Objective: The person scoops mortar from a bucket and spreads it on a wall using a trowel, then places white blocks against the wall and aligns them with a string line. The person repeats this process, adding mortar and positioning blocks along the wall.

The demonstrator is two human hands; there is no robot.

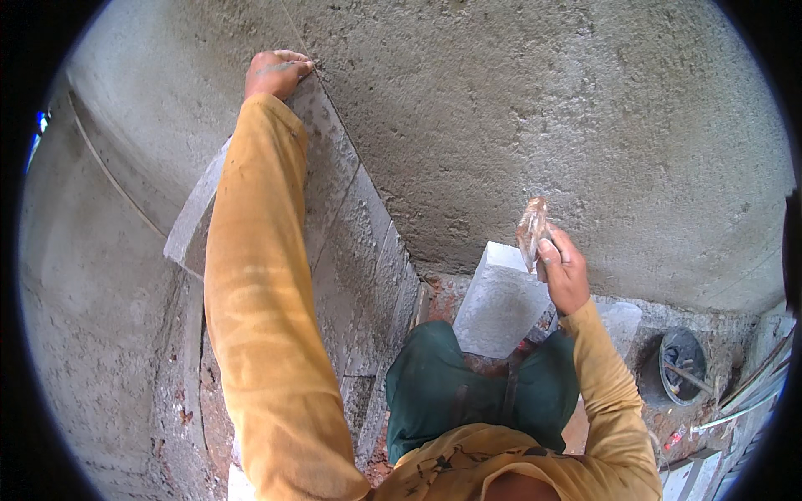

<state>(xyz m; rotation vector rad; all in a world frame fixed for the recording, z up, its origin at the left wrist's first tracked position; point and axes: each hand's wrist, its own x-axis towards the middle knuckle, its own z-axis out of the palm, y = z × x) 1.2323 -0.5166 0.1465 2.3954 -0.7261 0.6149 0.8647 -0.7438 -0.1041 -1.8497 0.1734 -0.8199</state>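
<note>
My left hand (pixel 279 73) reaches up to the top end of a grey block wall (pixel 351 242), where it meets the plastered wall (pixel 468 108). Its fingers are pinched together there, beside a thin line (pixel 294 25) running up the plaster; what they hold, if anything, is too small to make out. In my right hand (pixel 566 271) is a short reddish-brown piece (pixel 532 227) smeared with white, gripped between thumb and fingers; its kind is unclear. Just below it a pale grey block (pixel 504 305) stands on end in front of my knees.
Another pale block (pixel 618 324) lies behind my right forearm. To the right is a black bucket (pixel 683 367) with a stick-like tool in it, near boards and debris (pixel 756 392). A light slab (pixel 194 213) juts out left of my left sleeve.
</note>
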